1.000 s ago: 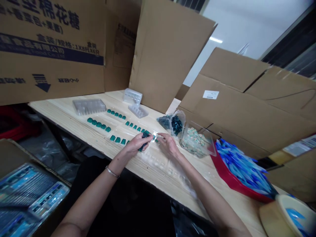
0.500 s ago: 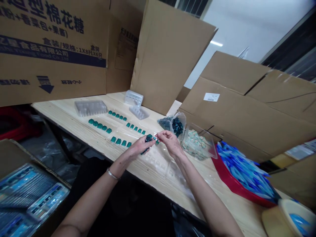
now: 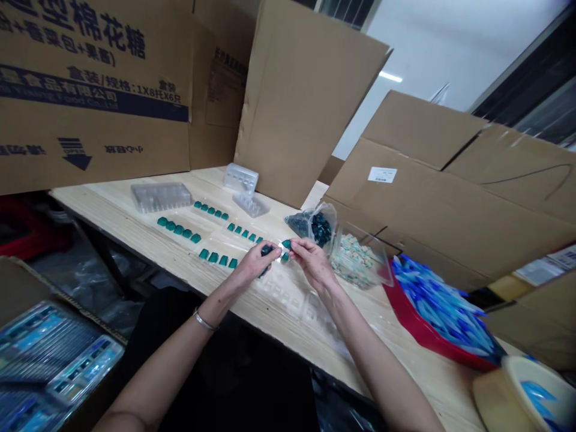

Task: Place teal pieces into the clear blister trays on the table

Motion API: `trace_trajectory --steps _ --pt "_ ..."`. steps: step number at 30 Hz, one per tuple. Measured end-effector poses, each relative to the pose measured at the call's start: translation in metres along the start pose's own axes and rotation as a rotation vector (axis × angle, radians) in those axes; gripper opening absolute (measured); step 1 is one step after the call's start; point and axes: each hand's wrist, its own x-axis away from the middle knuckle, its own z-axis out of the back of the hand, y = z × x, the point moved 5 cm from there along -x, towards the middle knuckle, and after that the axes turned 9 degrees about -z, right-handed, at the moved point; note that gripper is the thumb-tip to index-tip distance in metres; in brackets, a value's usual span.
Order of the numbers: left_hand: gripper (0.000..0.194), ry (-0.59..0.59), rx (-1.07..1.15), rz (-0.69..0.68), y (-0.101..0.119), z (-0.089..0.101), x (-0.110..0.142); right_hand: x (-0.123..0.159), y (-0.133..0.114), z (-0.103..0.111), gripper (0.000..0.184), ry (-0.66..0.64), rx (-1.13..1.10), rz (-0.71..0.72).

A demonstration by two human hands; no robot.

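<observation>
**Small green piece (image 3: 286, 244) pinched over a pale wooden table (image 3: 378, 312)**

Held just in front of the left hand (image 3: 257, 262), at the closed thumb and fingertips of the right hand (image 3: 311, 261). Curled loosely in the left palm, dark glossy pieces (image 3: 266, 250), too bunched to count. Set out leftward across the tabletop, short rows of green pieces (image 3: 179, 230). Behind these, a clear plastic tray (image 3: 162, 197) and an opened clear case (image 3: 242, 179). Beyond the right hand, a clear bag of dark pieces (image 3: 320, 230) touching a clear tub of pale bits (image 3: 355, 258). Farther right, a red basin (image 3: 413, 331) heaped with blue items (image 3: 443, 312), then a cream bucket (image 3: 488, 396).

Walled in at the back by cardboard: a large printed carton (image 3: 90, 132) at left, a plain upright panel (image 3: 310, 102), a labelled box (image 3: 418, 180) at right. Low at left, beside the table, an open box of packaged sets (image 3: 58, 354). Above the cardboard, a whitish wall (image 3: 427, 48) with a bright light strip (image 3: 390, 77) and dark barred panes (image 3: 535, 90).
</observation>
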Motion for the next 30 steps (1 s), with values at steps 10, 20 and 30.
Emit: trace_trajectory --steps 10,20,30 --pt "0.012 0.023 -0.304 -0.166 0.013 0.004 0.0 0.015 -0.002 -0.01 0.026 0.032 0.367 0.205" --pt "0.009 -0.013 -0.706 -0.436 0.014 -0.007 0.005 0.041 -0.012 -0.026 0.041 0.132 0.963 0.612" --pt "0.01 0.019 -0.796 -0.446 0.006 -0.007 0.004 0.041 -0.007 -0.03 0.034 0.09 1.031 0.603"
